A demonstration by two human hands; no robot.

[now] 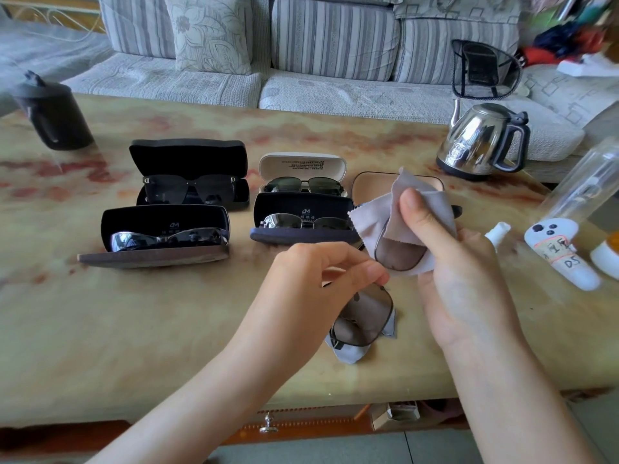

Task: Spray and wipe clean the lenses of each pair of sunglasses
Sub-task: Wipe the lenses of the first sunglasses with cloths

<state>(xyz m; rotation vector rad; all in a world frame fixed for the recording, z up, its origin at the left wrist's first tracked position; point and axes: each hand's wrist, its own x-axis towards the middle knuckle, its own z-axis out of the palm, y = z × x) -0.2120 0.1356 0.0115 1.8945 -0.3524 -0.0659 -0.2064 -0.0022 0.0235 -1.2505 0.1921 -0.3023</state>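
Grey microfibre cloth (402, 209) is folded over the upper lens of the brown-tinted sunglasses (365, 316), which are held on end above the near part of the table (167, 346), right of centre. Right hand (462, 272): thumb presses the cloth onto the lens, fingers curled behind, pinching the lens through the cloth. Left hand (318, 279): fingers curled, thumb and forefinger pinching the frame near the bridge. Writing: white bottle (556, 252) at right has a handwritten label, only "DS" legible. Front-left case (164, 229) and navy case (301, 216) show a "DM"-like logo inside the lid. The shades in the black case (189, 155) have a "D" at each hinge. White case (301, 165) lid print is too small to read. Tabletop is beige marble-look with red veining. Steel kettle (482, 142) sits back right, striped sofa (335, 38) behind.
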